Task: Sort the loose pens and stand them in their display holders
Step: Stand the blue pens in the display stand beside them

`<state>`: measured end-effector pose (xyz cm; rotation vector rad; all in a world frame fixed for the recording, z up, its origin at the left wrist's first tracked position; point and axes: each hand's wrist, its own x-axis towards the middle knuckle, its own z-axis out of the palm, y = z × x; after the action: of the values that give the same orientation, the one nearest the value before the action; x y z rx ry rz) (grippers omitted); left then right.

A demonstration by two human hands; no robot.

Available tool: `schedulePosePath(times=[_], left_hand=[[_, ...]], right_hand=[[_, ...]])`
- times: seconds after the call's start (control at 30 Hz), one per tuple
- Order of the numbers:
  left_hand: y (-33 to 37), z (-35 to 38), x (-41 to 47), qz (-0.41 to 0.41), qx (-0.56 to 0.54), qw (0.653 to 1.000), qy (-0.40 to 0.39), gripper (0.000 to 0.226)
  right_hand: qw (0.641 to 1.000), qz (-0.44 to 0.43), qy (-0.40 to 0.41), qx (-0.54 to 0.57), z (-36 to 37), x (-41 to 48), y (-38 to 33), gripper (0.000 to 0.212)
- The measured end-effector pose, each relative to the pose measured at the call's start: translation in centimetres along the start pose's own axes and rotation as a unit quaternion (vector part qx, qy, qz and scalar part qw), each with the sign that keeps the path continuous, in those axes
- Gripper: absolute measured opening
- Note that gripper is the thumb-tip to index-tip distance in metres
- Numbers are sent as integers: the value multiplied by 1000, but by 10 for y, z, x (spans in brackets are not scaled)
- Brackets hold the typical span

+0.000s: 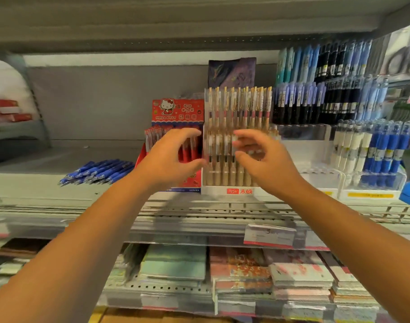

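loose blue pens (99,171) lie heaped on the shelf (36,183), toward its left end. to their right stand a red holder (178,113) and a clear holder of gold-clipped pens (239,108). in front of the clear holder, left hand (171,159) and right hand (264,162) hover with fingers loosely curved, gripping nothing (contact with the holder cannot be told).

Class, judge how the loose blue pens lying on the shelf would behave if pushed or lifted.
The blue pens look round-barrelled and lie flat on the shelf, so a push would probably roll them. They seem slim, stiff plastic, likely light.
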<state>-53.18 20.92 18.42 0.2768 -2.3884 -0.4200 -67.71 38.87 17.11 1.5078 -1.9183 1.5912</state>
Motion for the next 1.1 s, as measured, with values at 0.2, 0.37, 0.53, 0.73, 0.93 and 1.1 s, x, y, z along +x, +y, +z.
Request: schedulePosePath(times=[0.2,0.37,0.53,0.73,0.93,1.1], left_hand=[[-42,-45,-63,-131,-18,991,5,56],[-85,-96,-94,-182,-9,983,21,48],[-146,-146,-101,-232,-3,973,14,44],[-228,-182,-86,-276,22,960,-43,38],[-282,-178,-54,-337,-31,933,-121,25],[-297,-161,-15,-372,-13,903,-216,37]], right_hand=[[981,50,-189,-5,74,8,-28,45],[975,62,-215,1,142,27,-51,45],[971,87,-225,5,217,50,-68,39],[966,105,-232,-41,304,91,-88,15],[944,143,-247,-166,357,131,-82,10],[867,209,-352,-284,372,165,-78,14]])
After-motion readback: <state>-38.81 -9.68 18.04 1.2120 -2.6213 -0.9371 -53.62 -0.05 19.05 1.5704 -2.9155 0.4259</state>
